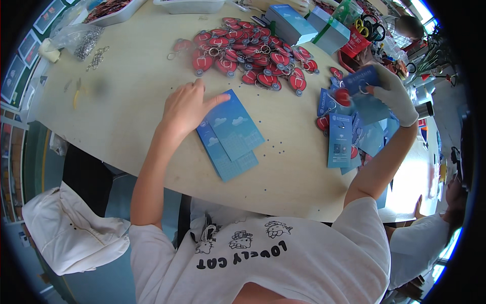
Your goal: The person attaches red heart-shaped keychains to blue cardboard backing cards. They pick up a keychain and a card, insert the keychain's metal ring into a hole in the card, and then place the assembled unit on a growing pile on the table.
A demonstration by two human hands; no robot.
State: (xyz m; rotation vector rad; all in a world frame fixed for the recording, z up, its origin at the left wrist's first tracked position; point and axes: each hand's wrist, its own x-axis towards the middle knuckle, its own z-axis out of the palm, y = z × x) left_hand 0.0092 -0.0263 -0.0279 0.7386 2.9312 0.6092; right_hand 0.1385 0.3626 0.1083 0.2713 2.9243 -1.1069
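My left hand [186,105] rests by a few blue cards [238,134] printed with clouds. Its thumb stretches onto the top card's upper corner, apart from the fingers, and it grips nothing. On my right hand [399,99] is a whitish glove; it pinches a blue card [360,78], with a red keychain at it, slightly blurred. Below it, blue cards with red keychains [340,139] lie in an overlapping heap. Beyond my left hand spreads a large pile of red oval keychains [243,48] with metal rings.
Bundles of blue cards [291,25] stand at the back, beside a red holder [355,44] with scissors. Small metal rings [90,43] in a plastic bag and a yellow tool [77,93] lie left. Tiny blue dots [276,147] dot the table. Other people sit right and far right.
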